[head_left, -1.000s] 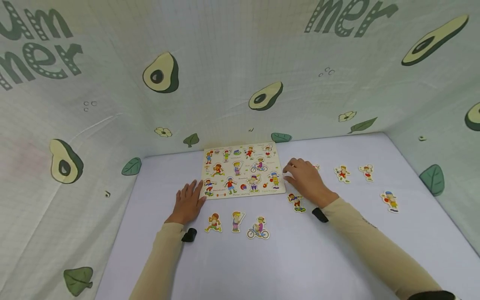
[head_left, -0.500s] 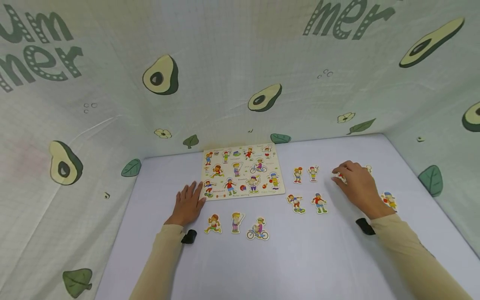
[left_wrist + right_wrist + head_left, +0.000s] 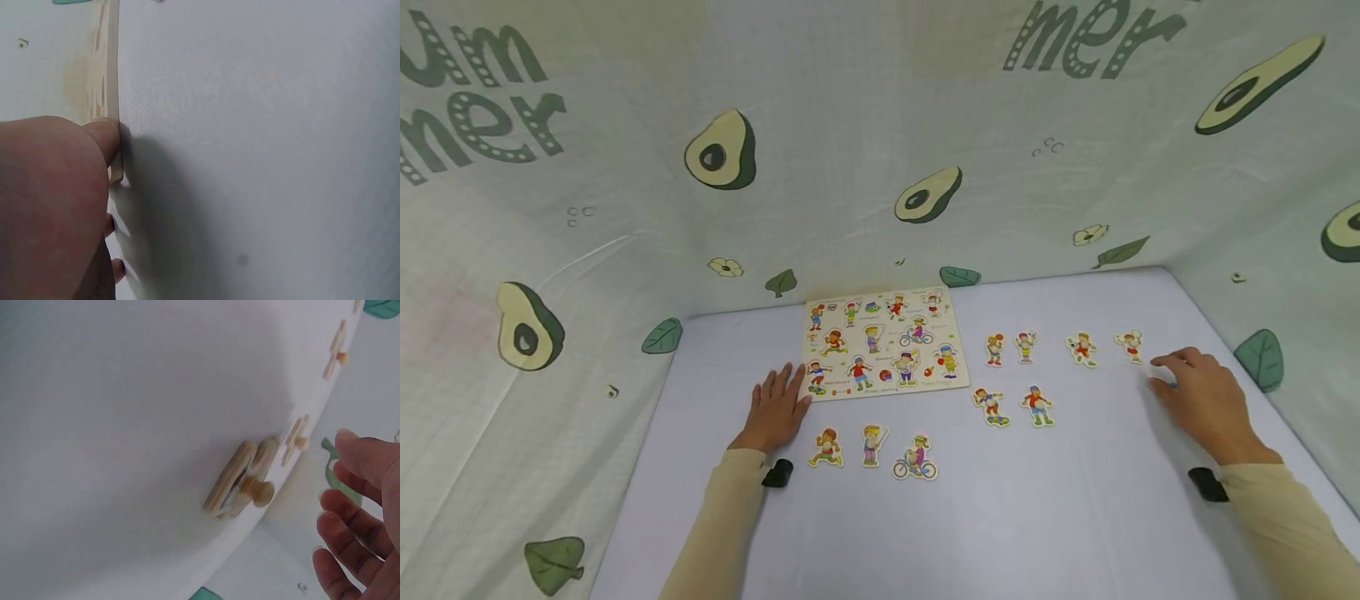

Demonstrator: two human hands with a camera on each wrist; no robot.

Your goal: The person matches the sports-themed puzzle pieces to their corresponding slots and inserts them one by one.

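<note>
My left hand (image 3: 772, 408) lies with spread fingers at the lower-left corner of a wooden puzzle board (image 3: 887, 317) printed with sports figures. In the left wrist view its thumb (image 3: 103, 134) rests against the board's edge (image 3: 112, 62). At the far right my right hand (image 3: 1206, 404) hovers over the table, fingers loosely bent and holding nothing. Just left of its fingertips lies a tennis-player puzzle piece (image 3: 1131, 346). In the right wrist view a knobbed puzzle piece (image 3: 234, 478) lies close to the fingers, apart from them; the head view hides it behind the hand.
A runner piece (image 3: 827, 447), a baseball-player piece (image 3: 872, 445) and a cyclist piece (image 3: 916, 458) lie in front of the board. Right of it lie several others, including a skateboarder piece (image 3: 992, 407), a roller-skater piece (image 3: 1038, 406) and a footballer piece (image 3: 1082, 349). A printed cloth (image 3: 827, 233) hangs behind.
My right hand has moved rightward from beside the board, past the footballer piece, to the far-right piece, uncovering the pieces it hid. My left hand has stayed at the board's corner.
</note>
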